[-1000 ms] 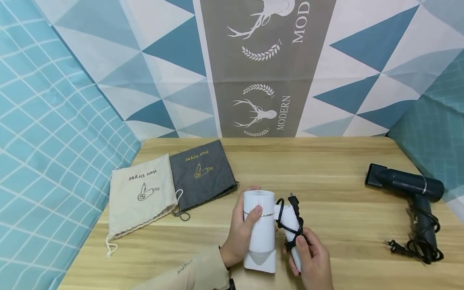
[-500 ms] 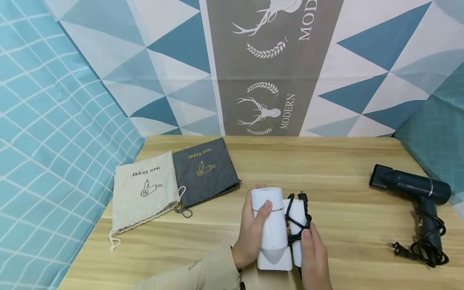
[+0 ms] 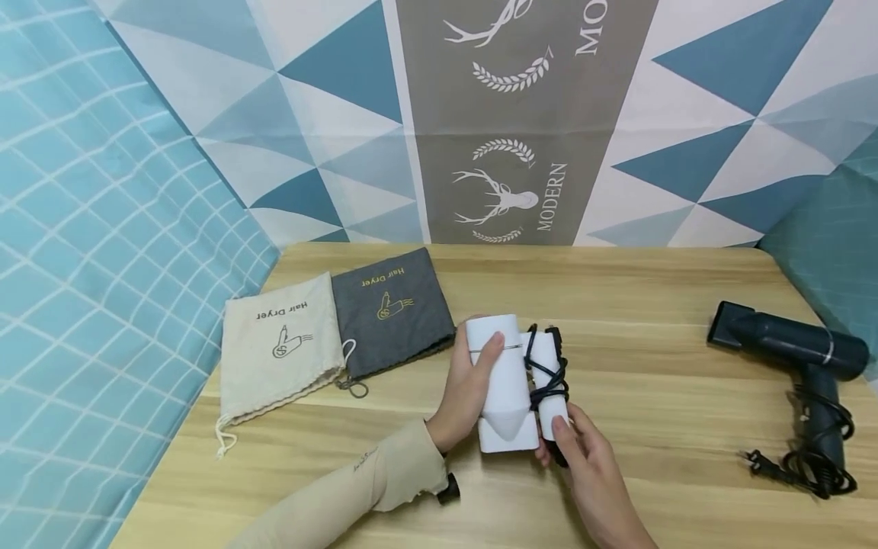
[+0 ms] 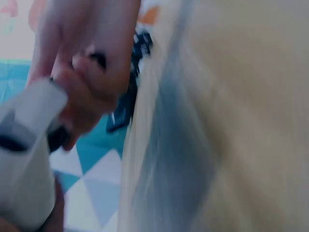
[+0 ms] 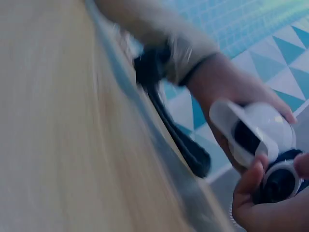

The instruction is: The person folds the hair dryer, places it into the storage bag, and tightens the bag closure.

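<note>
Bench (image 3: 638,488) with a pale, streaked wood grain, head view. A patterned backdrop (image 3: 309,130) of blue and white triangles, with a grey-brown panel of stag heads and the word MODERN, rises at the far edge; a light-blue gridded cloth (image 3: 103,267) flanks the left edge, a teal cloth (image 3: 833,221) the far right corner. A cream pouch (image 3: 284,381) and a dark grey pouch (image 3: 414,335), each printed "Hair Dryer", lie side by side near the far left corner. A black hair dryer (image 3: 789,343) lies along the right edge, cord wound on its handle. Between them, a white hair dryer (image 3: 504,393) is held above the bench, its handle folded beside the barrel and wrapped in black cord (image 3: 549,393). The left hand (image 3: 463,393) grips the barrel, thumb across it; the right hand (image 3: 586,457) pinches the handle's end.

Left wrist view: the wood surface, blurred, fills the right part; the white hair dryer shows at lower left.

Right wrist view: the bench appears blurred at left; both sets of fingers are closed about the white hair dryer.
</note>
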Tool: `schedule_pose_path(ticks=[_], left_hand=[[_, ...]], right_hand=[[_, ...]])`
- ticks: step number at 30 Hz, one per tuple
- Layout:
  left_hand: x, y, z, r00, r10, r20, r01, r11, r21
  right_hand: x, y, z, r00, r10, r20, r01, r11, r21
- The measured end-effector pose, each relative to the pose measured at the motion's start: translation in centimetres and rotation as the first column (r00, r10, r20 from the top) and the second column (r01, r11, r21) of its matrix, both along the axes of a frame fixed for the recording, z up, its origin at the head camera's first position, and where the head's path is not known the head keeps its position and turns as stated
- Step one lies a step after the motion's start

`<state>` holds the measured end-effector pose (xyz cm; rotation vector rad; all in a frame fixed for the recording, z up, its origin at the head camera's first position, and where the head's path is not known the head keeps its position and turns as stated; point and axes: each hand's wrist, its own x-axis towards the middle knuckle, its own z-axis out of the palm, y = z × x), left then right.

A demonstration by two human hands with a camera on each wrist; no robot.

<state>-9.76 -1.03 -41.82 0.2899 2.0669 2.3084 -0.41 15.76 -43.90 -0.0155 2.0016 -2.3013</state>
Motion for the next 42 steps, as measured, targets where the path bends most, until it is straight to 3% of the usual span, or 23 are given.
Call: schedule_pose_path(ticks=[2, 4, 7, 9, 11, 14, 15, 20, 22, 25, 27, 29, 30, 32, 36, 42], left_hand=[[-0.8, -0.3, -0.1, 0.998, -0.065, 0.02, 0.067, 0.993, -0.092], [-1.5, -1.2, 0.0, 0.99, -0.128, 0.056, 0.137, 0.968, -0.209], [-2.2, -3.1, 0.3, 0.973, -0.208, 0.099, 0.23, 0.89, -0.392], [-2.3, -4.4, 0.4, 0.97, -0.223, 0.095, 0.24, 0.825, -0.511], [-2.1, -5.6, 0.4, 0.971, -0.233, 0.046, 0.21, 0.75, -0.627], [-1.7, -7.1, -0.2, 0.975, -0.211, -0.074, 0.084, 0.653, -0.753], [-1.5, -7.5, -0.4, 0.974, -0.197, -0.11, 0.041, 0.632, -0.774], [-1.5, -10.4, -1.1, 0.98, -0.044, -0.194, -0.132, 0.583, -0.802], [-1.7, -11.9, -1.2, 0.978, 0.019, -0.207, -0.185, 0.539, -0.822], [-2.1, -14.3, -1.2, 0.978, 0.039, -0.206, -0.201, 0.44, -0.875], [-2.3, -15.8, -1.3, 0.986, -0.004, -0.167, -0.153, 0.377, -0.914], [-2.6, -17.0, -1.3, 0.989, -0.073, -0.127, -0.096, 0.331, -0.939], [-2.7, -17.5, -1.3, 0.988, -0.113, -0.109, -0.068, 0.322, -0.944], [-3.1, -18.3, -1.2, 0.98, -0.184, -0.074, -0.01, 0.328, -0.945], [-4.3, -19.2, -0.9, 0.959, -0.283, -0.029, 0.084, 0.379, -0.922], [-6.5, -18.8, 0.0, 0.929, -0.369, -0.007, 0.146, 0.385, -0.911]], right_hand=[[0.0, 0.2, -0.1, 0.998, 0.003, 0.066, 0.003, 0.996, -0.085], [0.0, 0.4, -0.1, 0.994, 0.009, 0.11, 0.007, 0.991, -0.137], [-0.2, 0.6, -0.1, 0.992, 0.002, 0.126, 0.018, 0.988, -0.156], [-0.4, 0.7, 0.0, 0.992, -0.004, 0.128, 0.024, 0.988, -0.154], [-0.5, 0.8, 0.0, 0.991, -0.007, 0.131, 0.027, 0.988, -0.154], [-0.6, 0.9, 0.2, 0.991, -0.014, 0.136, 0.034, 0.989, -0.147], [-0.6, 0.8, 0.2, 0.99, -0.017, 0.137, 0.038, 0.988, -0.148], [-0.7, 0.7, 0.1, 0.99, -0.032, 0.136, 0.054, 0.986, -0.156], [-0.7, 0.6, 0.1, 0.989, -0.036, 0.144, 0.059, 0.986, -0.157], [-0.8, 0.4, 0.0, 0.985, -0.042, 0.165, 0.067, 0.986, -0.153], [-0.8, 0.3, -0.1, 0.982, -0.051, 0.182, 0.077, 0.987, -0.139], [-0.9, 0.2, -0.2, 0.978, -0.063, 0.201, 0.089, 0.989, -0.12], [-0.9, 0.1, -0.2, 0.975, -0.07, 0.211, 0.094, 0.99, -0.108], [-1.0, 0.0, -0.3, 0.969, -0.079, 0.234, 0.102, 0.991, -0.087], [-1.3, -0.1, -0.5, 0.957, -0.082, 0.277, 0.104, 0.992, -0.066], [-1.3, -0.1, -0.9, 0.954, -0.083, 0.29, 0.102, 0.994, -0.051]])
